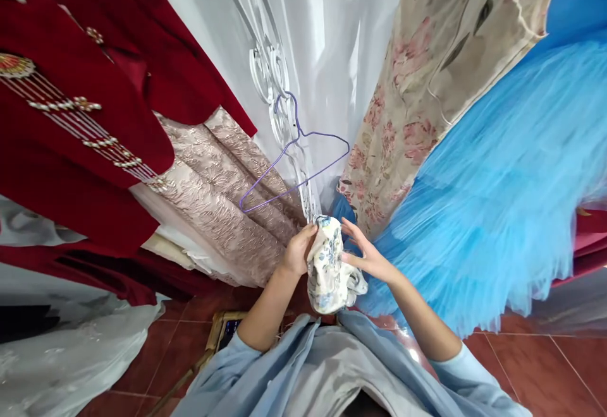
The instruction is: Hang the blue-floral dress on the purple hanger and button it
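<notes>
A white cloth with a blue floral print (327, 265) is bunched up in front of my body. My left hand (300, 249) grips its left edge, fingers tucked behind the fabric. On the other side, my right hand (367, 256) has its fingers spread, their tips at or close to the cloth's right edge. A loose fold sticks out below that hand. Just beyond the cloth, a purple wire hanger (303, 183) hangs bare from a white metal rack (270, 76) with scrolled ironwork.
Red garments with beadwork (109, 76) and a pink textured dress (222, 196) hang at left. To the right are a beige floral dress (379, 126) and a blue tulle skirt (493, 189). A white curtain (332, 31) hangs behind; the floor has red tiles (156, 354).
</notes>
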Action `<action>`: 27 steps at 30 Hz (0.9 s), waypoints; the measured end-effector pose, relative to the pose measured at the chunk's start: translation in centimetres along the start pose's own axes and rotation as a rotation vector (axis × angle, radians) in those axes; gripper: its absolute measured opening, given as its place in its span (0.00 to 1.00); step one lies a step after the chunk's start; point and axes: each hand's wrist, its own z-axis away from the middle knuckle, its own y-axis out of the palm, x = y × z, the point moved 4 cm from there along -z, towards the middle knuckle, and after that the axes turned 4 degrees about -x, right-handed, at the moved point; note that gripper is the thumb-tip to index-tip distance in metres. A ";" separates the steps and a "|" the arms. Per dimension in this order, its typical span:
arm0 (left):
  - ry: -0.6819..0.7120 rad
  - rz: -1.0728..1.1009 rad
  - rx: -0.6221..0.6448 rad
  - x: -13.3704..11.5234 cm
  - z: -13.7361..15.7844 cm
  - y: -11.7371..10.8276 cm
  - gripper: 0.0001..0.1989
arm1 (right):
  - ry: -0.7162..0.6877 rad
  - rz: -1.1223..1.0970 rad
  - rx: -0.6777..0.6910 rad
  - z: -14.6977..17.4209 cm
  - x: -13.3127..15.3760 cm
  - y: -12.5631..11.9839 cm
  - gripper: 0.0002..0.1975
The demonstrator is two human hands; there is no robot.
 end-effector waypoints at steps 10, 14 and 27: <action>0.313 -0.267 0.065 -4.5 -0.2 1.5 0.24 | 0.303 -0.163 -0.084 -3.0 -3.0 -1.5 0.34; 0.324 -0.124 0.022 -5.0 0.2 -0.1 0.27 | 0.293 -0.265 -0.076 -3.7 -1.9 -1.2 0.24; -0.036 0.127 0.008 1.4 2.9 -6.4 0.37 | -0.046 -0.187 0.103 -4.8 6.0 3.5 0.20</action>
